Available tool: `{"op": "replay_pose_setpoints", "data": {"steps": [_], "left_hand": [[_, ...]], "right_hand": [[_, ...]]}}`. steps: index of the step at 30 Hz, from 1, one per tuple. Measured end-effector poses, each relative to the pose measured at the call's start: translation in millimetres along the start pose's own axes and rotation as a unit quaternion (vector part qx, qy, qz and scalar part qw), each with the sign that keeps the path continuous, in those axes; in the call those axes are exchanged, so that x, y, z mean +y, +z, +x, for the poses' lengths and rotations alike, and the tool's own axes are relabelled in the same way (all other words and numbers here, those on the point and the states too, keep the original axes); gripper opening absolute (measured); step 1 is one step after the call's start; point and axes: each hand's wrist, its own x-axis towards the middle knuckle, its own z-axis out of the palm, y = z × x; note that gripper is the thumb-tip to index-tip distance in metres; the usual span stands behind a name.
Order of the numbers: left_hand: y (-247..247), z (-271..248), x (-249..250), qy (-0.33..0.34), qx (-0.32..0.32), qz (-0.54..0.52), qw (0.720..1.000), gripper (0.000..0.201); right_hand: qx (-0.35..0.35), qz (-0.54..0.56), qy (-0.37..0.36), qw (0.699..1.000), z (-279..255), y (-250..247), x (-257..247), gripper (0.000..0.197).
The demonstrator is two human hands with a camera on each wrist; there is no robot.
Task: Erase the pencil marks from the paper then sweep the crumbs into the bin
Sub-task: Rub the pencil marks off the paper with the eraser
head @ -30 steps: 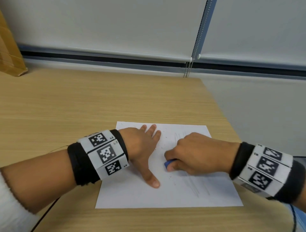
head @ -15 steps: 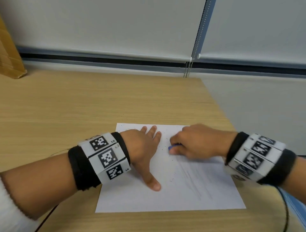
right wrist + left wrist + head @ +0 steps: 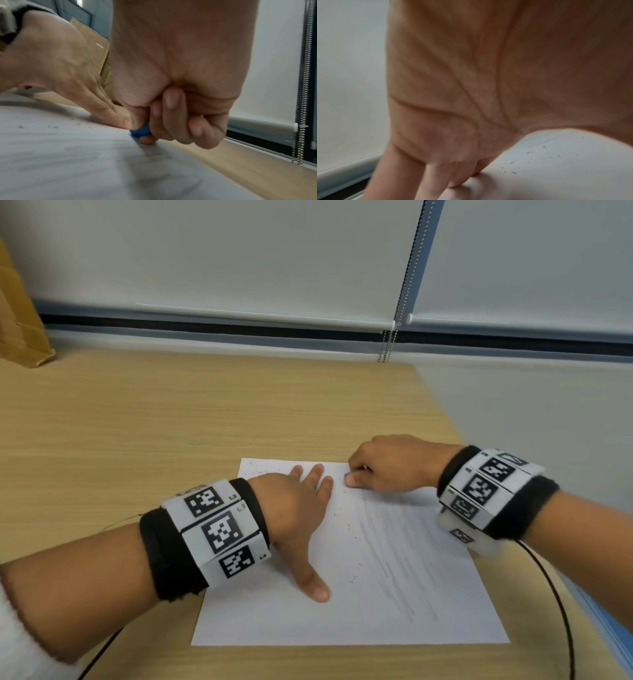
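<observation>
The near edge of the paper (image 3: pixel 342 621) was seen lying flat on the wooden table (image 3: pixel 171 422), with its right side close to the table's right edge. Faint grey pencil marks (image 3: pixel 394 559) ran in long strokes down the right half of the sheet, and dark crumbs (image 3: pixel 352 577) were scattered between those strokes and the left thumb.

The left hand (image 3: pixel 301 508) was laid flat on the left part of the paper, fingers straight and spread, thumb stretched toward the near side; nothing was held by it. In the left wrist view the palm (image 3: pixel 471 81) was seen arched above the sheet with crumbs (image 3: pixel 513 171) lying under it. A black band with printed markers (image 3: pixel 219 532) was worn on the left wrist, and a matching one (image 3: pixel 489 491) on the right.

Farther on, near the paper's far edge, the right hand (image 3: pixel 394 463) was curled tightly round a blue eraser (image 3: pixel 140 131), pinched between thumb and fingers and pressed onto the paper just beside the left fingertips. Only a sliver of the eraser (image 3: pixel 346 474) was visible from the head view.

More crumbs (image 3: pixel 253 474) lay near the far left corner. Beyond the table, a cardboard piece (image 3: pixel 17 320) was seen at far left, and white blinds (image 3: pixel 239 251) with a bead chain (image 3: pixel 387 350) were seen at the back. No bin could be made out.
</observation>
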Motion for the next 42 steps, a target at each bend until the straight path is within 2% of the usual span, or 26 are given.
{"op": "replay_pose_setpoints", "data": {"steps": [3,7,12,14,18,24,29,34,35,39,42], "left_hand": [[1,1,-1,0.0,0.001,-0.005,1.0,0.147],[3,3,-3,0.003,0.001,-0.016,1.0,0.149],[1,3,-2,0.005,-0.003,-0.01,1.0,0.148],[1,2,-2,0.004,-0.002,-0.013,1.0,0.148],[1,3,-3,0.009,-0.001,-0.018,1.0,0.148],[2,7,-5,0.01,-0.006,-0.03,0.999,0.148],[2,8,-4,0.009,-0.009,-0.024,1.0,0.149],[2,7,-3,0.006,-0.006,-0.023,1.0,0.147],[2,6,-3,0.006,-0.004,-0.023,1.0,0.147],[2,6,-3,0.004,-0.006,-0.02,1.0,0.147],[3,7,-2,0.004,0.002,-0.018,1.0,0.148]], "right_hand": [[0.012,0.016,0.002,1.0,-3,9,2,0.041],[-0.066,0.006,-0.026,0.997,-21,8,-4,0.041],[0.036,0.015,0.027,0.999,1,5,8,0.037],[0.031,0.022,0.014,0.999,-5,10,7,0.037],[-0.042,-0.015,-0.048,0.998,-26,10,-4,0.038],[0.032,-0.016,-0.014,0.999,-20,11,-6,0.035],[-0.082,0.011,-0.064,0.995,-53,13,-18,0.036],[0.02,-0.033,-0.024,0.999,-32,9,-17,0.035],[0.017,-0.028,-0.029,0.999,-36,12,-16,0.035],[-0.073,-0.002,-0.076,0.994,-61,14,-24,0.035],[-0.009,-0.054,-0.059,0.997,-48,9,-30,0.034]]}}
